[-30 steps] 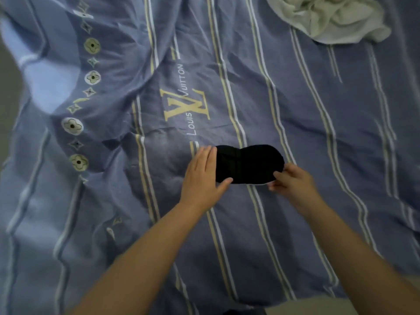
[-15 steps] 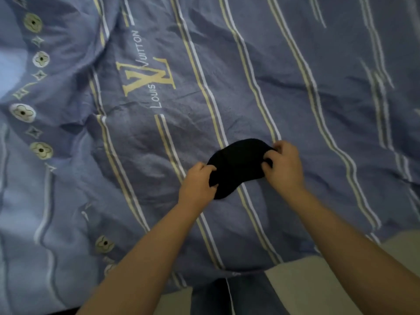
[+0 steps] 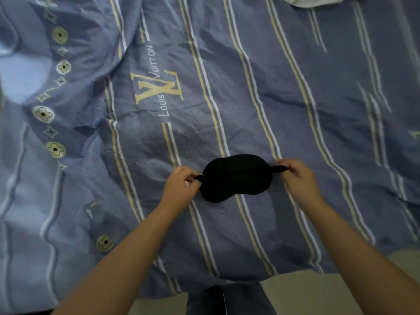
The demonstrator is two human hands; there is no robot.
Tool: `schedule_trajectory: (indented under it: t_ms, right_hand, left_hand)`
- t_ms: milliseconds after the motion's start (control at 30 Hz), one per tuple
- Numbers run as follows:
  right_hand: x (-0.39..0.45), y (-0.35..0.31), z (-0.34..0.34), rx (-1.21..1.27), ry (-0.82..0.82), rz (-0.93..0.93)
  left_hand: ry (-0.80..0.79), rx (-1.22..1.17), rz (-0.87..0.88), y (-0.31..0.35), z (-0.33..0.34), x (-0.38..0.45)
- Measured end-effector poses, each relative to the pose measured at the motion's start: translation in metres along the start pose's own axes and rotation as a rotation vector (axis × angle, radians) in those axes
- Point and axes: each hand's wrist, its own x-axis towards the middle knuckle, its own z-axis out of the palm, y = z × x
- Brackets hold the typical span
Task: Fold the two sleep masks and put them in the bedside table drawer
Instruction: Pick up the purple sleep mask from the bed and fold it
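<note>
A black, soft fabric sleep mask [image 3: 235,177] lies spread flat on the blue quilt cover with cream and white stripes [image 3: 318,114], near the bed's front edge and just below the big cream logo print [image 3: 159,86]. The person is bent over it, both forearms reaching in from the bottom of the view.

The left hand [image 3: 180,188] has thumb and forefinger pinched together on the short black strap end [image 3: 199,177] at the mask's left side. The right hand [image 3: 297,176] is pinched likewise on the black strap [image 3: 278,168] sticking out at the right side. The mask looks drawn out between the two hands, its body touching the cover — whether any of it is lifted off, I can't tell.

Step in hand, as I read it: laying the 1st mask out straight, ready for folding. It isn't folded yet — full oval shape showing, no crease.

Next move prob. calls for bringing one end over onto the other, so the halves meet, w/ the straps tucked in rather than left trailing. The fabric is limp, so it'll want a hand pressing it down or it may spring open.

Only one mask is in view; the 2nd, and the bedside table drawer, are nowhere in the picture. A bit of pale crumpled cloth [image 3: 313,1] shows at the top edge, well apart from the work.
</note>
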Motion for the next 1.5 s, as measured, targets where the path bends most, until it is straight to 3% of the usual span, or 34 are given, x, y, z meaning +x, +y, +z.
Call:
schedule_trajectory:
  t_ms: [67, 133, 200, 300, 433, 500, 567, 633, 700, 767, 833, 933, 1033, 1100, 1233, 1333, 1500]
  right_hand:
    - [-0.001, -0.004, 0.005, -0.055, -0.141, -0.067]
    - [0.0, -0.004, 0.013, -0.236, -0.244, -0.11]
    - [0.001, -0.001, 0.023, -0.359, -0.22, -0.103]
    - [-0.003, -0.001, 0.036, -0.268, -0.162, -0.02]
    - [-0.011, 0.0, 0.039, -0.106, -0.014, -0.041]
    - [-0.012, 0.002, 0.033, 0.036, 0.036, 0.0]
    - [-0.013, 0.0, 0.027, 0.137, 0.09, 0.01]
    - [-0.017, -0.007, 0.026, 0.125, 0.111, -0.093]
    - [-0.025, -0.016, 0.032, 0.015, 0.029, -0.259]
    - [-0.031, -0.018, 0.045, -0.191, -0.126, -0.384]
    - [-0.036, -0.008, 0.059, -0.363, -0.305, -0.385]
    - [-0.04, 0.016, 0.074, -0.602, -0.477, -0.409]
    - [-0.044, 0.028, 0.077, -0.632, -0.413, -0.507]
    - [-0.046, 0.033, 0.077, -0.597, -0.315, -0.505]
    - [-0.043, 0.032, 0.079, -0.489, -0.161, -0.455]
    - [-0.035, 0.024, 0.081, -0.33, -0.052, -0.407]
    - [-0.029, 0.016, 0.074, -0.242, 0.012, -0.304]
  left_hand:
    - [0.004, -0.387, -0.296, 0.004, -0.004, 0.006]
    - [-0.08, -0.48, -0.453, 0.006, -0.005, 0.008]
    - [-0.164, -0.308, -0.369, 0.009, -0.003, 0.006]
    - [-0.132, -0.133, -0.199, 0.008, -0.002, 0.002]
    - [-0.05, -0.229, -0.213, 0.012, -0.003, -0.003]
    - [-0.02, -0.216, -0.14, 0.011, -0.006, -0.004]
    - [-0.107, -0.054, -0.005, 0.007, -0.005, -0.006]
    - [-0.282, -0.033, -0.015, 0.005, 0.003, -0.008]
    - [-0.348, -0.227, -0.202, 0.01, 0.01, -0.008]
    - [-0.234, -0.395, -0.339, 0.013, 0.013, -0.004]
    - [-0.118, -0.353, -0.323, 0.008, 0.015, 0.0]
    - [-0.093, -0.212, -0.196, 0.002, 0.014, 0.004]
    - [-0.21, -0.016, -0.036, -0.003, 0.018, 0.012]
    - [-0.263, 0.005, -0.05, -0.002, 0.022, 0.017]
    - [-0.061, -0.139, -0.194, 0.006, 0.025, 0.024]
    - [-0.035, -0.368, -0.21, 0.008, 0.015, 0.019]
    - [-0.032, -0.28, -0.266, -0.015, -0.017, -0.01]
